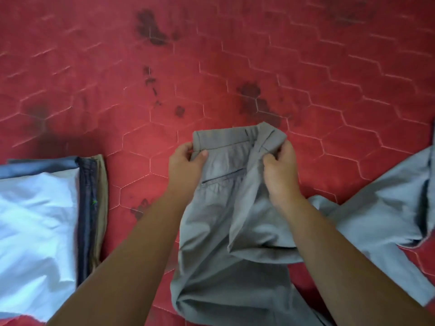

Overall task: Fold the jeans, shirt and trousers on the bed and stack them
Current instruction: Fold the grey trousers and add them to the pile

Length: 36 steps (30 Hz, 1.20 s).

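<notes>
Grey trousers (223,231) are lifted at the waist above the red bed (211,67), their legs trailing down toward me and off to the right (376,203). My left hand (186,165) pinches the left end of the waistband, thumb on top. My right hand (280,168) grips the bunched right part of the waistband. A back pocket slit shows between the two hands. At the left lies a folded stack: a light blue shirt (35,220) on top, dark jeans (87,208) and a khaki garment (101,203) showing at its right edge.
The red quilted bed cover has a hexagon stitch pattern and several dark stains (150,27) in the middle and back. Bare cover stretches beyond the trousers and between them and the stack.
</notes>
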Each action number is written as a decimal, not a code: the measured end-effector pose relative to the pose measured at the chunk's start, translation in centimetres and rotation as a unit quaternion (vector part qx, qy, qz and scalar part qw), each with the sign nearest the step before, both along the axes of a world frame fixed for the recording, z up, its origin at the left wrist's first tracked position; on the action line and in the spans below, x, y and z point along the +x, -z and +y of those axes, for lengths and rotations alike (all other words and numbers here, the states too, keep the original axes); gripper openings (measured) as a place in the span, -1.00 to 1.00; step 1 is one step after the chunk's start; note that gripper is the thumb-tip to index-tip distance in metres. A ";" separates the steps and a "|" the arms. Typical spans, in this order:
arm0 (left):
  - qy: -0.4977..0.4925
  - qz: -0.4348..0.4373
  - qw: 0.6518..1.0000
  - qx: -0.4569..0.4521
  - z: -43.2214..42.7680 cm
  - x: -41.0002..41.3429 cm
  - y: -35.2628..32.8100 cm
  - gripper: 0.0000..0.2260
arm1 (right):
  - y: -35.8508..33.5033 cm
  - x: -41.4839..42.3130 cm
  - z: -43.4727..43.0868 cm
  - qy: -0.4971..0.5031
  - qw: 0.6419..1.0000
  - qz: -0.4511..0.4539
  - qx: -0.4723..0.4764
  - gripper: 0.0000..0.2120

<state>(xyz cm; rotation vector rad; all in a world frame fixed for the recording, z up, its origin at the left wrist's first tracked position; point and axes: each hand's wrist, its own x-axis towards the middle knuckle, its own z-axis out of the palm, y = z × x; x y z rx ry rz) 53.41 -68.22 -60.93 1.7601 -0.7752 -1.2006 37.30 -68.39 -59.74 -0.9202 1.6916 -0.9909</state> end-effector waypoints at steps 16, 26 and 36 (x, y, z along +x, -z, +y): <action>0.044 0.025 0.967 -0.250 9.0 -0.4 -30.3 -0.85 | -30.0 -5.0 12.8 0.103 0.949 0.045 -0.294 -0.79; 0.048 0.057 0.909 -0.409 13.5 3.2 -50.8 -0.83 | -49.1 -5.6 17.2 0.064 0.885 0.220 -0.405 -0.87; 0.051 0.009 0.819 -0.572 18.5 5.1 -68.2 -0.88 | -69.1 -3.9 21.7 0.105 0.799 0.207 -0.555 -0.86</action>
